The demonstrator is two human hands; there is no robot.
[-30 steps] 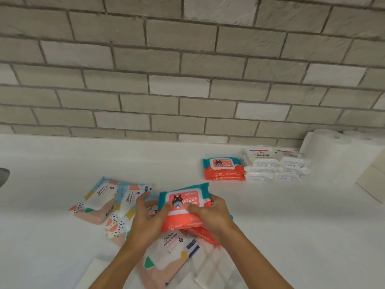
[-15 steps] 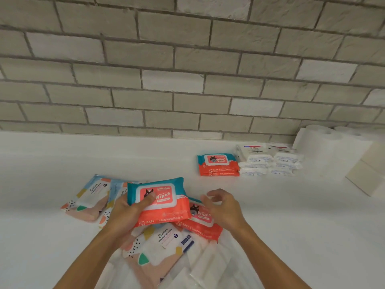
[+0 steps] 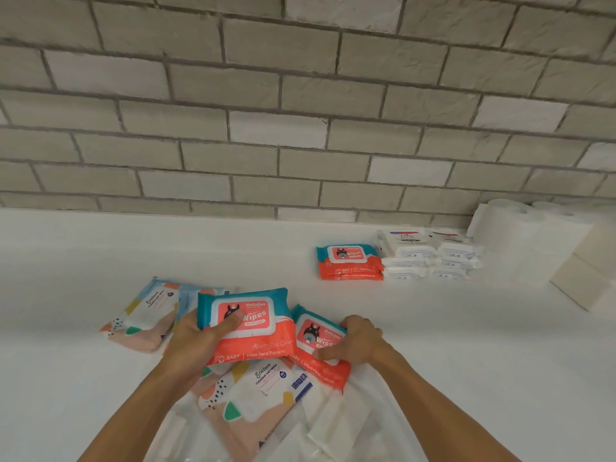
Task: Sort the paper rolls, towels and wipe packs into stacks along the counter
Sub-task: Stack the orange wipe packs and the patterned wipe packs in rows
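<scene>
Left hand (image 3: 196,341) is gripping a teal-and-orange plastic wipe pack (image 3: 246,325). The thumb is pressing across its white lid flap and the fingers are curling underneath. The pack is being held face up, lifted off the pile. Right hand (image 3: 360,341) is clamping a second teal-and-orange pack (image 3: 316,345), fingers hooking over the far edge and thumb pinning the face. That pack is lying tilted on the pile, touching the first. Judgement: like packs are being gathered as a pair, one per hand, so both can go across together.

Landmark: sorted teal-and-orange stack (image 3: 348,261) sitting by the grey brick wall (image 3: 300,111). Both held packs are sitting well apart from it, to its left and nearer the person. Same print, so it is the likely destination.

Counts:
- Teal-and-orange packs: two in hand and two in the stack, four showing.
- Pastel patterned wipe packs (image 3: 143,315): one is lying left of the held pair and one under it. A blue edge behind may be a third.
- White wipe packs (image 3: 406,258) are standing just right of the stack in two columns. Tiers too small to count.
- White paper rolls (image 3: 510,241) are standing further right, at least two tops showing.
- Beige folded blocks (image 3: 580,281): two, beyond the rolls.
- Clear plastic wrapping (image 3: 333,425) is lying under the pile.
</scene>
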